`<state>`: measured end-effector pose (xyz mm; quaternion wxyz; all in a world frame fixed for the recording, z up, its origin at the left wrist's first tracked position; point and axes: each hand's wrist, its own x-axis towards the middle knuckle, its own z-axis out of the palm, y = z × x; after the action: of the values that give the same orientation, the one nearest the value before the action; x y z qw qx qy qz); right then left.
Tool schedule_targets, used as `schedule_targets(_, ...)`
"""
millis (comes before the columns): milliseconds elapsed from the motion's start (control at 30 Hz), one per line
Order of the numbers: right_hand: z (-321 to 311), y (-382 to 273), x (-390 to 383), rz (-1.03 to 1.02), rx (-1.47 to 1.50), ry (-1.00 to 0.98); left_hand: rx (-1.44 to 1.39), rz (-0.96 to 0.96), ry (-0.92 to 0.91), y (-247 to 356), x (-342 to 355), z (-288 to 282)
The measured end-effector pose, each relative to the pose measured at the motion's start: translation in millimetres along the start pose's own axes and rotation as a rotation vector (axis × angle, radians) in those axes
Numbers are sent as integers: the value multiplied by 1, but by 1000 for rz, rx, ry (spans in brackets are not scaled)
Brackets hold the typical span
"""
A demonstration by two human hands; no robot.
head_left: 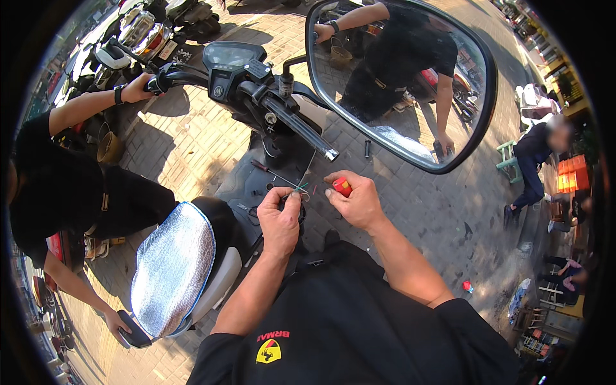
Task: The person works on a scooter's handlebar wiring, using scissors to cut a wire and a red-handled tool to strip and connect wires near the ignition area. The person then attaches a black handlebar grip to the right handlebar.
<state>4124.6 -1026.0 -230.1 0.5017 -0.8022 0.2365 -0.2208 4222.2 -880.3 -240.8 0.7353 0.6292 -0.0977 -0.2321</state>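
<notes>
My left hand [280, 224] is closed, thumb against fingers, on a thin green wire [301, 187] whose end sticks out past the fingertips. Beside it, my right hand [358, 204] wraps round a small red cylinder with some yellow on it [342, 187]; its kind is hard to make out. Both hands are above the footboard [282, 170] of a scooter. A screwdriver [260, 165] lies there, with a dark tool like pliers [249, 210] nearer the seat. Ahead, the right end of the handlebar [308, 135] is a bare tube without a grip.
A large mirror [401, 77] juts out at the upper right. On the left, another person [58, 173] holds the handlebar grip and a dark object by the silver-covered seat [174, 266]. A black cylinder [367, 149] is on the paving. Parked scooters [138, 38] stand behind.
</notes>
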Motion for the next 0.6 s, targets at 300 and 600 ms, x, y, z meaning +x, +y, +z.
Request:
schedule_targets(300, 8, -21, 12, 17, 298, -163, 4, -56, -128, 3, -1, -1)
schedule_targets(600, 1, -24, 15, -22, 372, -255, -122, -127, -201, 4, -2, -4)
